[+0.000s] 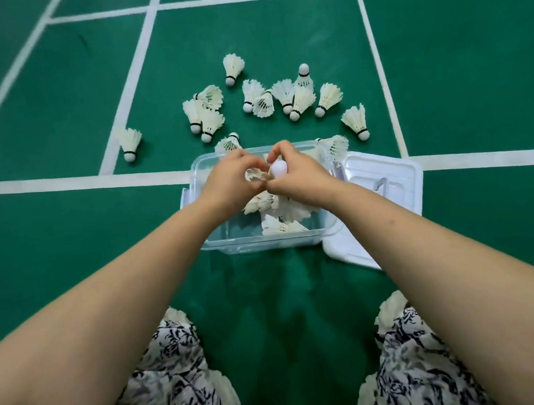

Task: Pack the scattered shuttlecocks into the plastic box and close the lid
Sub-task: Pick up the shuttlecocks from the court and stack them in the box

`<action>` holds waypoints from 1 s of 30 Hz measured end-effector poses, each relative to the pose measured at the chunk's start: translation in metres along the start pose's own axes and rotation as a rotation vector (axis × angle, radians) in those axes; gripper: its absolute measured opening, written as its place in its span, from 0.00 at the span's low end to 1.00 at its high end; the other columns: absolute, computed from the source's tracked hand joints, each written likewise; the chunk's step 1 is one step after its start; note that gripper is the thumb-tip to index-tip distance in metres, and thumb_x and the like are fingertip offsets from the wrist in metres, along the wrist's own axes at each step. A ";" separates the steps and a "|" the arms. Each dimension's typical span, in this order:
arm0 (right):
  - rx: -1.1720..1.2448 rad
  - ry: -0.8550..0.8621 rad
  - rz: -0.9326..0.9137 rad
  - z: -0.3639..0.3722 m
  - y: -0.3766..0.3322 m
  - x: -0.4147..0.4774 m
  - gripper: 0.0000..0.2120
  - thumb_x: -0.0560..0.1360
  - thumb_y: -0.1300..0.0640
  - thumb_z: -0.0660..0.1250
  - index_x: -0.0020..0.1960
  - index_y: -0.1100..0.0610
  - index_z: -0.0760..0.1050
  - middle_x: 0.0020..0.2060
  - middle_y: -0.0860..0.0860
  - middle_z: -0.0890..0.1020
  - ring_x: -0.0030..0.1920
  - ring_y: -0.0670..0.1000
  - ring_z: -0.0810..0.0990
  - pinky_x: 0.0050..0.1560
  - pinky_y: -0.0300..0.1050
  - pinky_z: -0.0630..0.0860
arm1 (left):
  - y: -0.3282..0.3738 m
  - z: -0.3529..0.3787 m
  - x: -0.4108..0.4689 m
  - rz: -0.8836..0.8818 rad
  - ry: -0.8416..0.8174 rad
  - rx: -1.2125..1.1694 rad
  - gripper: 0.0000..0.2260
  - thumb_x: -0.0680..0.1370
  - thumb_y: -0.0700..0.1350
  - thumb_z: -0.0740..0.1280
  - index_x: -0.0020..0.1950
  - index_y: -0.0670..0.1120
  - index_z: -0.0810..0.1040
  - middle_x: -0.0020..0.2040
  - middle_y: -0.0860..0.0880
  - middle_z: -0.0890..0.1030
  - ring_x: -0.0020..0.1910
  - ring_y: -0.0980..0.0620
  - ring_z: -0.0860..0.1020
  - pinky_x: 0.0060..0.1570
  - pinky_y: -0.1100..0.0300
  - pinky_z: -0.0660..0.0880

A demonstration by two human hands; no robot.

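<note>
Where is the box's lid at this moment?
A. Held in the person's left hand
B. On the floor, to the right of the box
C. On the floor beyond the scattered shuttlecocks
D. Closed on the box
B: the white lid lies flat on the green floor beside the right side of the clear plastic box, whose top is open.

Green court floor (62, 244) bears scattered shuttlecocks (328, 97), box (264, 243), lid (386, 171).

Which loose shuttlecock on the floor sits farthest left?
The lone shuttlecock lying by the slanted white line, apart from the group; the other shuttlecocks cluster farther right.
</note>
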State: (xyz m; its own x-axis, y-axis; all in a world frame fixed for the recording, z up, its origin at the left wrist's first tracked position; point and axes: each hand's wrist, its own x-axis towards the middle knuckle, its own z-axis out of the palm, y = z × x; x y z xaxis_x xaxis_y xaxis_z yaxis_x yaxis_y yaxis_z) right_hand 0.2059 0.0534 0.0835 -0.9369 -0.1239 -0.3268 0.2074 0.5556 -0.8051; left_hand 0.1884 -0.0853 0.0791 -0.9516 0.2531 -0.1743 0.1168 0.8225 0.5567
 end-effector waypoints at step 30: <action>0.159 0.170 0.204 -0.008 0.055 0.031 0.25 0.71 0.59 0.65 0.66 0.48 0.66 0.53 0.51 0.77 0.44 0.52 0.75 0.46 0.46 0.75 | -0.086 0.068 0.025 -0.634 -0.358 -0.173 0.13 0.74 0.42 0.70 0.57 0.41 0.78 0.39 0.44 0.77 0.34 0.48 0.71 0.32 0.62 0.68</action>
State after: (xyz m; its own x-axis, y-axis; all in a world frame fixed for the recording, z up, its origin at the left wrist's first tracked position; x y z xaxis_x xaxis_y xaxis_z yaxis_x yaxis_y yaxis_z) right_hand 0.1860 0.0864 0.0333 -0.9022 0.1241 -0.4130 0.4251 0.4175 -0.8031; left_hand 0.1736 -0.1155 -0.0282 -0.6675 -0.0683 -0.7415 -0.4980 0.7812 0.3764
